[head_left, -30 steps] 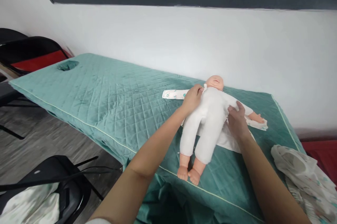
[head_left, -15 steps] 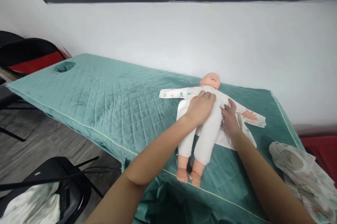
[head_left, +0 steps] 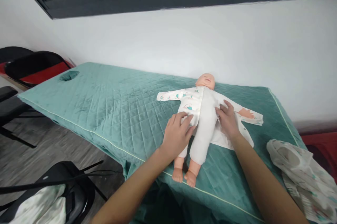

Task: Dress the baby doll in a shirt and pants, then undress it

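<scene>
A baby doll (head_left: 207, 122) with a white padded body lies on its back on the green quilted bed cover. It has a white printed baby shirt (head_left: 194, 99) on, with both sleeves round its arms. The flap on the left covers half of the chest; the one on the right lies spread beside the body. My left hand (head_left: 177, 134) rests on the lower edge of the left flap, fingers bent and apart. At the doll's side, my right hand (head_left: 228, 120) touches the body with its fingers apart. A doll hand shows through the right sleeve.
The green bed cover (head_left: 113, 104) has a face hole (head_left: 69, 76) at its far left end. Crumpled printed baby clothes (head_left: 300, 171) lie at the right edge. A black chair (head_left: 79, 189) with a cloth (head_left: 44, 206) stands at lower left. Behind runs a white wall (head_left: 168, 41).
My left hand has moved from the doll's chest down to the shirt's lower edge. The left flap now lies over half the chest. My right hand stays beside the body. The view has shifted slightly.
</scene>
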